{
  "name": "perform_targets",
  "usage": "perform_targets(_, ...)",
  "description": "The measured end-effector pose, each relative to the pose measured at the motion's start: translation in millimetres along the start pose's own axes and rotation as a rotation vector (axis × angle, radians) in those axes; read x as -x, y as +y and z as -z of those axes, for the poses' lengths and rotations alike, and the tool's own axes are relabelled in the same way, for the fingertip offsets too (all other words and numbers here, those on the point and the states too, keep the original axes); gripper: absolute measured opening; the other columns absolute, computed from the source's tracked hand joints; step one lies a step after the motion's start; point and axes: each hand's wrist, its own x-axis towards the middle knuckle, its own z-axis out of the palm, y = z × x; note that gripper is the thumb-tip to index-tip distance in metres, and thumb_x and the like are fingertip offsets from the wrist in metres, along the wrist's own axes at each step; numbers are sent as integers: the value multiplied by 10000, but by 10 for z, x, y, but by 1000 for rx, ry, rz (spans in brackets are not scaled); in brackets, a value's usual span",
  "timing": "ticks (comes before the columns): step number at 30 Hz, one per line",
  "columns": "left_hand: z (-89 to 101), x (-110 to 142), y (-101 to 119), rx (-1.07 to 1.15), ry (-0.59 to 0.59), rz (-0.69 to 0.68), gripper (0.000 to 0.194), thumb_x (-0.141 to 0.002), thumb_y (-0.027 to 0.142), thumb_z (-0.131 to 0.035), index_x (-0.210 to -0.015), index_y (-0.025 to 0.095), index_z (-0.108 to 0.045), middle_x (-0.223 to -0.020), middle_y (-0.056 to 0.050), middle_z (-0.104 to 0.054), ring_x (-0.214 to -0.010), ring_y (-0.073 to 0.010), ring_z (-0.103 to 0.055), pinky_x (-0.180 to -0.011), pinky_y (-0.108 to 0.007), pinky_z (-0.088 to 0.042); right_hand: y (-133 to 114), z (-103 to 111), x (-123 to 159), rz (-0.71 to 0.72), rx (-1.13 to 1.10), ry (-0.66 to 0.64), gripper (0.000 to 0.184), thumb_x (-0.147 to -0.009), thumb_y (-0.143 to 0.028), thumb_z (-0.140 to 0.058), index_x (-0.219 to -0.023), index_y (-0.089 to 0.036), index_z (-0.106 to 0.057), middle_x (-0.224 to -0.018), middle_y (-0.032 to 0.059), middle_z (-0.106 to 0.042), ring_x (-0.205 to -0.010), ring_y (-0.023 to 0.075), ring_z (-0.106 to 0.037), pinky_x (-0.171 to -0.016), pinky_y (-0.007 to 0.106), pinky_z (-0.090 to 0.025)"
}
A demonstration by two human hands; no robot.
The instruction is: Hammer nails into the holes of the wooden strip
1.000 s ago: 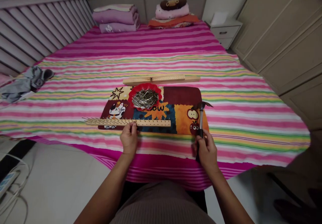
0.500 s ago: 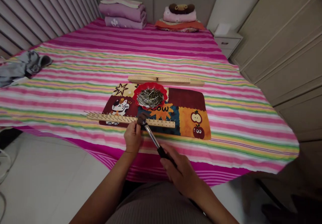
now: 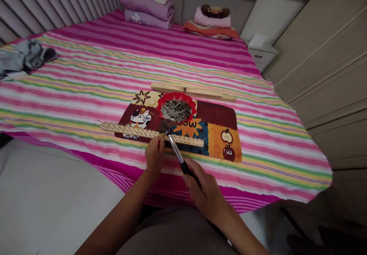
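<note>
My right hand (image 3: 202, 188) is wrapped round the black grip of a hammer (image 3: 176, 148) with a shiny metal shaft. Its dark head is blurred and hangs at the middle of a thin wooden strip (image 3: 186, 140). Slanting nails stick up thickly along the left half of this strip; on the right half I see a row of small dark marks. My left hand (image 3: 155, 153) is closed in a pinch at the strip's near edge, just beside the hammer head; what its fingertips hold is too small to make out. Behind the strip, a red scalloped bowl (image 3: 161, 111) holds a heap of nails (image 3: 176, 110).
Strip and bowl lie on a patchwork-print mat (image 3: 216, 113) over a striped bedspread (image 3: 272, 140). More wooden strips (image 3: 200, 92) lie behind the bowl. Grey clothing (image 3: 27, 58) is at the far left. Folded purple bedding (image 3: 147, 10) and a small pillow stack (image 3: 212, 20) rest against the headboard.
The whole view has shifted and tilted slightly. The hammer head has moved a little at the strip's middle and is more blurred. Both hands keep their grip.
</note>
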Motion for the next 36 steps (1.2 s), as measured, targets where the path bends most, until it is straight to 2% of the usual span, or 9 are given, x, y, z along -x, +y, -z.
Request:
perform_targets(5, 6, -13, 12, 23, -10, 11, 192, -876, 302, -454, -854, 200, -616, -817, -39, -660, -767, -152, -608, -731, -264, -459, -6, 11, 47, -31, -53, 15, 392, -947, -347, -427, -1311, -223, -504, -639, -36, -553, -519, 96, -483, -523, 209, -418)
perform_targets(9, 33, -47, 41, 78, -16, 38, 220, -867, 348, -455, -866, 202, -620, -815, -44, -669, -787, -166, -624, -765, -286, -477, 67, 189, 85, -2, -98, 259, 415, -941, -374, -440, -1318, -207, -486, -573, -62, -491, -454, 90, -440, -445, 198, -368)
perform_targets(13, 68, -60, 41, 96, -34, 55, 242, -848, 372, -459, -892, 207, -630, -854, -56, -687, -807, -182, -638, -777, -311, -492, 426, 502, -36, -82, 41, 563, 447, -905, -426, -472, -1263, -167, -538, -586, -35, -542, -461, 118, -480, -439, 224, -389)
perform_targets(16, 138, -32, 42, 93, -32, 38, 265, -839, 378, -473, -952, 203, -637, -937, -71, -701, -856, -189, -647, -792, -316, -496, 826, 721, -165, -123, 235, 699, 476, -872, -457, -466, -1228, -159, -574, -666, 15, -629, -539, 162, -557, -491, 256, -430)
perform_targets(21, 400, -121, 173, 20, -5, -94, 278, -862, 390, -467, -967, 199, -640, -926, -65, -703, -858, -182, -644, -795, -300, -491, 1295, 863, -240, -292, 473, 691, 514, -854, -430, -417, -1234, -128, -584, -793, 89, -705, -667, 233, -648, -567, 294, -458)
perform_targets(25, 478, -558, 386, -111, -13, -233, 250, -858, 369, -480, -916, 209, -662, -886, -56, -695, -849, -187, -632, -785, -294, -478, 1396, 832, -218, -280, 488, 630, 489, -877, -409, -399, -1261, -155, -562, -889, 95, -726, -709, 233, -674, -589, 292, -470)
perform_targets(28, 284, -987, 522, -236, -168, -286, 180, -801, 324, -535, -847, 226, -679, -837, -48, -694, -802, -202, -626, -750, -301, -473, 1412, 817, -215, -249, 464, 625, 460, -879, -393, -408, -1253, -174, -563, -931, 87, -732, -754, 234, -686, -607, 291, -483)
perform_targets(31, -54, -1305, 615, -361, -309, -313, 138, -760, 251, -553, -791, 230, -686, -824, -55, -695, -799, -211, -624, -748, -305, -475, 1426, 818, -221, -271, 425, 625, 450, -883, -394, -419, -1259, -186, -553, -938, 75, -737, -756, 233, -692, -612, 294, -494)
perform_targets(36, -505, -1480, 706, -538, -435, -281, 117, -729, 229, -580, -735, 207, -695, -849, -109, -691, -794, -236, -630, -714, -319, -479, 1462, 808, -225, -238, 392, 642, 433, -881, -368, -434, -1260, -193, -552, -970, 72, -732, -782, 223, -692, -651, 295, -512)
